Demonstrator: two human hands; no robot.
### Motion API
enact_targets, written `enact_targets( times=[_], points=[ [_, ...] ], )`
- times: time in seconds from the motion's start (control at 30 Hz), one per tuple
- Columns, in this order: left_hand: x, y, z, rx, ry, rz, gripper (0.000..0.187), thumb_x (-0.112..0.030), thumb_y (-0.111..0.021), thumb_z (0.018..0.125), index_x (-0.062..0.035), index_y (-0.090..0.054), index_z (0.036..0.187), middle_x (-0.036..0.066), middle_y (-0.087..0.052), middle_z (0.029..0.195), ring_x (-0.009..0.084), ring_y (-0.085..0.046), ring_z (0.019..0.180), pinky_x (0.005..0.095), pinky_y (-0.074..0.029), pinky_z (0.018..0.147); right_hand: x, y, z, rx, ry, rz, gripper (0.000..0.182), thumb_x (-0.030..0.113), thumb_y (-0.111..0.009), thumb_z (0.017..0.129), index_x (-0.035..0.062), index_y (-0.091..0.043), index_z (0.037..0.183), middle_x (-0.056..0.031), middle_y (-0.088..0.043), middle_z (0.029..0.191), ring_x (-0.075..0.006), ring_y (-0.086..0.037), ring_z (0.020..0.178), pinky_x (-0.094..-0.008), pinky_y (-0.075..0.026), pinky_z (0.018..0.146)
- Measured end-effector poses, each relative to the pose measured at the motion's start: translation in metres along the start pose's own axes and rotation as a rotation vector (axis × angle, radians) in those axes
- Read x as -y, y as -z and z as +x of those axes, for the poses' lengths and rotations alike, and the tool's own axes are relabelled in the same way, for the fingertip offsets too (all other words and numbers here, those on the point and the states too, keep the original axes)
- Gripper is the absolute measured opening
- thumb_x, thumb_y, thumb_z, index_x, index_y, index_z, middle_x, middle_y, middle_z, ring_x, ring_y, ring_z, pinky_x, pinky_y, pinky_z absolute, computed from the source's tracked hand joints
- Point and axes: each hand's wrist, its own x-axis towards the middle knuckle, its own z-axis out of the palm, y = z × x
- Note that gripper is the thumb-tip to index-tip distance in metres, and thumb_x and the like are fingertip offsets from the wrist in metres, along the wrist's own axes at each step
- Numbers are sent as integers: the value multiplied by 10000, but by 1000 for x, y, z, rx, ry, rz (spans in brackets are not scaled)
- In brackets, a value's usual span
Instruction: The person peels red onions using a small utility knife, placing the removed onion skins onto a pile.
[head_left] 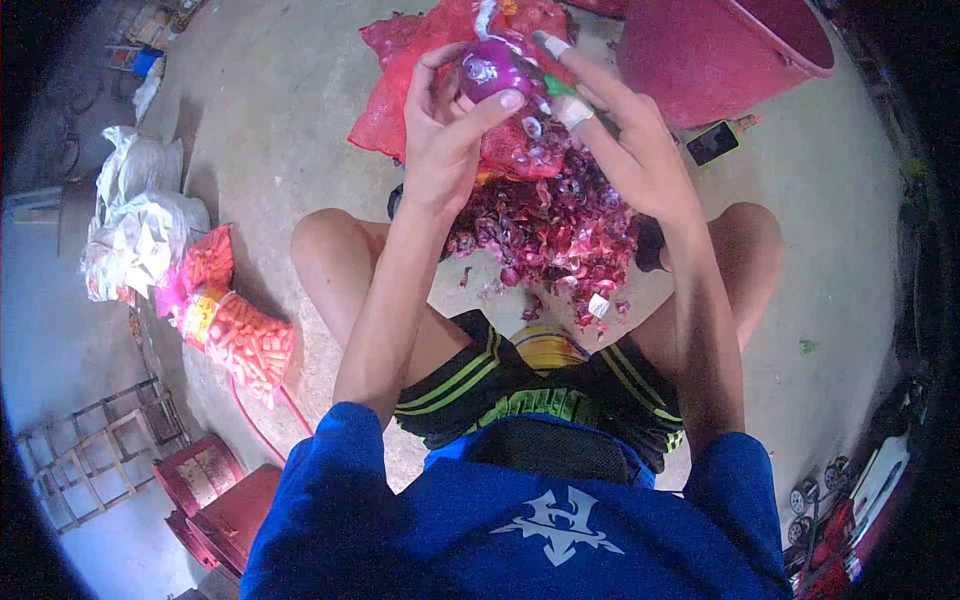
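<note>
My left hand (447, 125) is closed around a shiny purple-red onion (492, 70), its thumb pressed along the near side. Close by on the right, my right hand (625, 140) grips a small knife (558, 88) with a green handle; its blade is hard to make out. Pale wrapping covers the thumb and a fingertip of that hand. Below both hands a heap of purple onion skins (560, 235) lies on the floor between my legs. Behind the hands is a red mesh sack (385, 115), partly hidden by them.
A large red tub (700, 65) stands at upper right, with a phone (712, 144) on the floor beside it. At left are white sacks (145, 245) and a bag of carrot-like orange pieces (245, 345). Red plastic containers (235, 510) sit at lower left.
</note>
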Motion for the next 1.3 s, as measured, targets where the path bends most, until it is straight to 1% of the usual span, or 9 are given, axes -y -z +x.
enact_targets(
  times=[0.23,0.3,0.47,0.53,0.73,0.83,0.93,1.1,1.3],
  points=[
    [4,-1,-1,0,10,47,666,105,-813,801,-20,-477,1362,160,-621,1295,239,-689,1132,375,-602,979,5,3,3,10,21,-57,492,196,-613,1029,131,-563,1514,-191,-678,865,-225,-590,647,-364,-515,705],
    [5,1,0,26,17,33,669,83,-814,814,-21,-473,1380,157,-620,1305,235,-677,1158,381,-588,1001,3,1,4,-46,-188,-105,448,201,-598,1046,112,-596,1485,-160,-729,938,-161,-601,707,-354,-526,740],
    [6,-4,-2,54,30,-147,665,-26,-792,886,-42,-453,1458,116,-620,1338,206,-628,1248,386,-519,1088,-5,3,4,-87,-186,82,414,192,-578,1063,86,-616,1461,-115,-765,1178,-125,-651,950,-333,-532,901],
    [3,2,-1,15,247,-316,595,-112,-765,943,-72,-490,1469,61,-635,1335,175,-601,1281,370,-475,1132,-2,-2,3,-98,-128,114,408,187,-570,1067,81,-617,1458,-104,-757,1247,-127,-656,1032,-327,-524,952],
    [15,4,-1,-64,368,-269,467,-142,-770,957,-104,-591,1386,26,-661,1286,168,-655,1183,375,-516,1095,-2,-9,2,-46,-85,38,390,184,-558,1074,93,-636,1445,-97,-744,1276,-141,-663,1065,-311,-516,973],
    [12,6,-3,-19,365,-271,488,-94,-773,940,-81,-584,1390,42,-658,1291,179,-659,1180,383,-539,1067,-9,-1,6,-113,-203,150,417,190,-563,1072,92,-614,1474,-56,-754,1048,-109,-643,898,-275,-525,837],
    [4,0,-3,83,311,-190,560,-24,-778,905,-51,-559,1419,74,-653,1302,190,-659,1182,387,-546,1055,-11,11,13,-264,-336,280,466,189,-535,1084,52,-547,1529,60,-488,738,-40,-465,691,-215,-393,643],
    [3,1,-3,196,156,80,723,48,-787,855,-24,-476,1503,124,-639,1334,197,-654,1196,388,-542,1056,-35,12,9,-267,-323,180,453,184,-510,1090,37,-555,1516,44,-534,783,-46,-492,708,-219,-414,662],
    [-7,3,-7,246,341,-180,695,-76,-773,919,-35,-434,1524,147,-655,1333,297,-688,1212,385,-602,975,-47,30,5,-268,-316,172,495,155,-491,1081,35,-490,1561,31,-561,827,-59,-514,737,-228,-434,682]
  ],
)
